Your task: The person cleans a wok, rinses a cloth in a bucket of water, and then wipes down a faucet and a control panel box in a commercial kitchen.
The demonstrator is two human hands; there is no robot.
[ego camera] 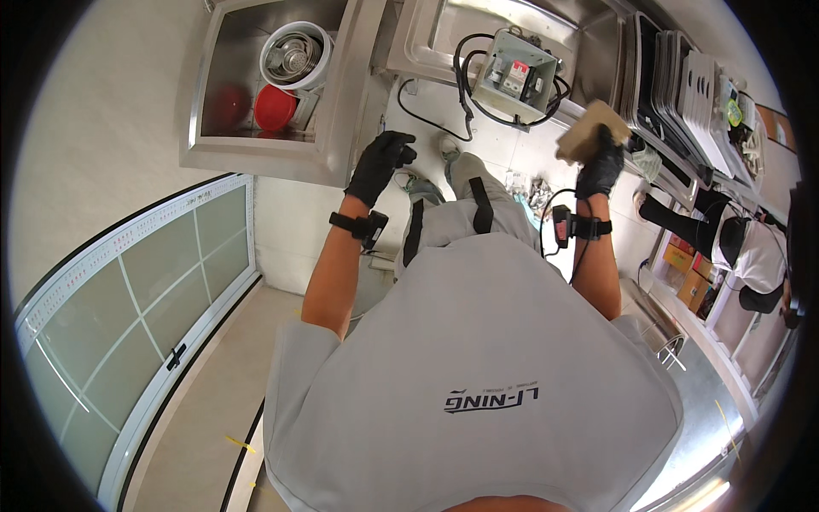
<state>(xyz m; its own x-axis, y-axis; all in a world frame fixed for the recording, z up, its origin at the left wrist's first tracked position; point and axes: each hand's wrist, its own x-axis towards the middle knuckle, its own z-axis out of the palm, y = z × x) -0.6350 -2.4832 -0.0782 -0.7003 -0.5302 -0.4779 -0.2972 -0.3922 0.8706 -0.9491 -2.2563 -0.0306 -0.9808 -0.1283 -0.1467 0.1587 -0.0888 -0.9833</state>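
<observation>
In a black glove, my right hand (601,166) grips a tan piece of cardboard or similar flat material (592,131); its exact kind cannot be told. My left hand (381,166), gloved in black too, hangs over the floor just right of a steel sink, fingers partly curled and nothing seen in them. Between and beyond the hands sits an open grey electrical box (517,77) with a red and white circuit breaker (517,75) inside. Thick black cable (462,64) loops around the box, which stands at the edge of a second steel sink (461,22).
The left steel sink (256,150) holds a white bucket (327,61) of metal parts and a red basin (274,107). Stacked trays (678,89) stand at the right, and another person (755,249) is beyond them. A framed glass panel (153,275) lies left.
</observation>
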